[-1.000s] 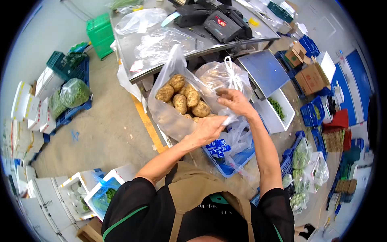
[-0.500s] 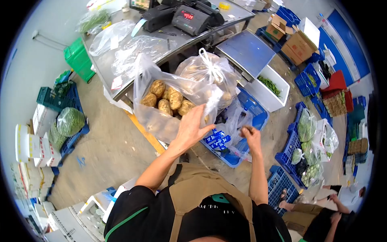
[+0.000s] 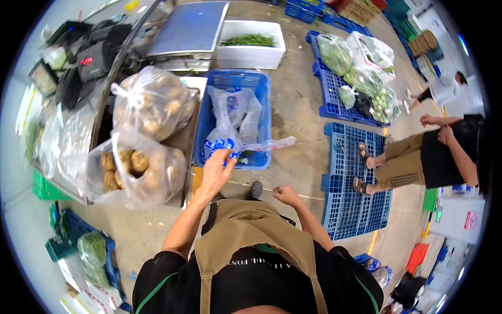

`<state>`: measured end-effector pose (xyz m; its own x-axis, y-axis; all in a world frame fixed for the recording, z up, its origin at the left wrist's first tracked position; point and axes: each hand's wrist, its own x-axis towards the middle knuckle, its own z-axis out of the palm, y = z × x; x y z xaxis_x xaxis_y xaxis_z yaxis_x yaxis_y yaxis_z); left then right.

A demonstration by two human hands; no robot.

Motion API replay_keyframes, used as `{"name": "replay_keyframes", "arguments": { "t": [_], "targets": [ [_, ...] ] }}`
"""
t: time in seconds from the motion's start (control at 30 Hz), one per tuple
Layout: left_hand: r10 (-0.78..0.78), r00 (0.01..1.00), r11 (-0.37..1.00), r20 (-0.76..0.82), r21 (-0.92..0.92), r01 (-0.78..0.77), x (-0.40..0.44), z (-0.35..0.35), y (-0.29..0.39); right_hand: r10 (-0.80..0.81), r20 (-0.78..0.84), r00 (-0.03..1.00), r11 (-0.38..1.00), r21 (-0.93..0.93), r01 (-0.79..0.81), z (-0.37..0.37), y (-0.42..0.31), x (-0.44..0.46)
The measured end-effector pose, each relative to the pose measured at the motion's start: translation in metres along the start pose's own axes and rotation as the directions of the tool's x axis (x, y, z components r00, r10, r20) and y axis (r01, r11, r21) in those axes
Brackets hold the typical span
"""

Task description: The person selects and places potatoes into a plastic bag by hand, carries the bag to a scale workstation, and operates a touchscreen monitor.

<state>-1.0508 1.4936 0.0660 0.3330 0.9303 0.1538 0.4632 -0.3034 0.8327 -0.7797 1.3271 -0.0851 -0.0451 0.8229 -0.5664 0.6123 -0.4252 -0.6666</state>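
My left hand (image 3: 214,174) reaches over the near end of a blue crate (image 3: 265,118), thumb and fingers apart. Its fingertips overlap the blue-printed plastic (image 3: 219,145) inside; I cannot tell whether they touch it. Crumpled clear plastic bags (image 3: 235,112) lie in the same crate. In front of my apron, right of the left hand, my right hand (image 3: 286,195) is closed with fingers curled; what it holds, if anything, is hidden. Left of the crate, an open-mouthed clear bag of potatoes (image 3: 170,175) sits beside a second, tied bag of potatoes (image 3: 151,102).
A platform scale (image 3: 191,26) and a white foam box of green vegetables (image 3: 280,52) stand beyond the crate. Bagged vegetables (image 3: 334,55) rest on a blue pallet to the right. Another person (image 3: 418,157) stands at a second blue pallet (image 3: 340,209).
The view has swung right, bringing the blue crate ahead and the other person closer to the middle. My left hand has left the open potato bag and is over the crate.
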Motion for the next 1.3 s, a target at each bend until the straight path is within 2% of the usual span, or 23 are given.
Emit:
{"name": "replay_keyframes", "arguments": {
  "t": [0.07, 0.13, 0.17, 0.27, 0.3, 0.33, 0.4, 0.5, 0.57, 0.63, 0.7, 0.8, 0.83, 0.9, 1.03, 1.07, 1.17, 1.27, 1.3],
  "targets": [
    [0.004, 0.976, 0.999, 0.22, 0.04, -0.013, 0.003, 0.056, -0.007, 0.206, -0.045, 0.978, 0.941, 0.284, -0.185, -0.004, 0.051, -0.027],
    [-0.017, 0.897, 0.999, 0.441, 0.046, -0.004, 0.007, 0.104, 0.0, 0.438, -0.078, 0.895, 0.746, 0.587, -0.314, -0.017, 0.083, -0.068],
    [0.031, 0.872, 0.997, 0.488, 0.041, -0.059, 0.007, 0.127, 0.008, 0.527, -0.095, 0.844, 0.643, 0.695, -0.323, -0.02, 0.104, -0.091],
    [0.159, 0.783, 0.986, 0.601, -0.053, -0.159, 0.008, 0.185, 0.034, 0.724, -0.141, 0.675, 0.335, 0.927, -0.166, -0.016, 0.172, -0.159],
    [0.176, 0.741, 0.984, 0.648, -0.1, -0.146, 0.009, 0.199, 0.046, 0.793, -0.146, 0.592, 0.273, 0.953, -0.13, -0.009, 0.19, -0.18],
    [0.162, 0.696, 0.984, 0.7, -0.067, -0.162, 0.012, 0.209, 0.062, 0.849, -0.137, 0.511, 0.211, 0.973, -0.089, 0.0, 0.205, -0.199],
    [0.249, 0.635, 0.966, 0.732, -0.139, -0.219, 0.013, 0.234, 0.071, 0.903, -0.111, 0.415, 0.133, 0.991, -0.023, 0.024, 0.23, -0.228],
    [0.219, 0.444, 0.955, 0.869, -0.097, -0.281, 0.023, 0.267, 0.083, 0.963, -0.081, 0.256, 0.084, 0.996, 0.002, 0.049, 0.193, -0.255],
    [0.233, 0.315, 0.928, 0.92, -0.114, -0.355, 0.028, 0.286, 0.091, 0.979, -0.015, 0.205, 0.027, 0.998, -0.051, 0.102, 0.178, -0.258],
    [0.305, 0.204, 0.854, 0.93, -0.172, -0.491, 0.036, 0.306, 0.101, 0.985, 0.061, 0.159, -0.043, 0.993, -0.112, 0.143, 0.165, -0.26],
    [0.328, 0.177, 0.876, 0.928, -0.229, -0.424, 0.036, 0.332, 0.095, 0.999, -0.052, 0.002, 0.052, 0.997, -0.052, 0.178, 0.132, -0.261],
    [0.399, -0.002, 0.85, 0.917, -0.371, -0.374, 0.023, 0.353, 0.122, 0.88, -0.379, -0.287, 0.341, 0.924, -0.174, 0.238, 0.124, -0.251],
    [0.369, -0.059, 0.836, 0.927, -0.359, -0.416, 0.013, 0.361, 0.128, 0.961, -0.175, -0.213, 0.162, 0.984, -0.077, 0.249, 0.122, -0.256],
    [0.315, -0.148, 0.795, 0.937, -0.346, -0.498, -0.005, 0.377, 0.136, 0.979, 0.202, 0.004, -0.202, 0.977, 0.073, 0.226, 0.11, -0.28],
    [0.296, -0.292, 0.794, 0.91, -0.404, -0.455, -0.067, 0.415, 0.167, 0.978, 0.209, -0.027, -0.183, 0.907, 0.38, 0.233, 0.144, -0.308],
    [0.275, -0.319, 0.795, 0.907, -0.401, -0.455, -0.086, 0.427, 0.176, 0.978, 0.208, 0.008, -0.194, 0.897, 0.397, 0.235, 0.158, -0.321],
    [0.239, -0.383, 0.776, 0.892, -0.412, -0.477, -0.142, 0.469, 0.209, 0.981, 0.196, 0.014, -0.184, 0.895, 0.406, 0.253, 0.214, -0.352],
    [0.267, -0.439, 0.764, 0.858, -0.466, -0.447, -0.204, 0.499, 0.249, 0.984, 0.177, -0.021, -0.159, 0.921, 0.355, 0.254, 0.249, -0.405],
    [0.28, -0.462, 0.757, 0.842, -0.489, -0.433, -0.222, 0.509, 0.267, 0.985, 0.154, -0.074, -0.112, 0.909, 0.402, 0.255, 0.257, -0.423]
  ]
}}
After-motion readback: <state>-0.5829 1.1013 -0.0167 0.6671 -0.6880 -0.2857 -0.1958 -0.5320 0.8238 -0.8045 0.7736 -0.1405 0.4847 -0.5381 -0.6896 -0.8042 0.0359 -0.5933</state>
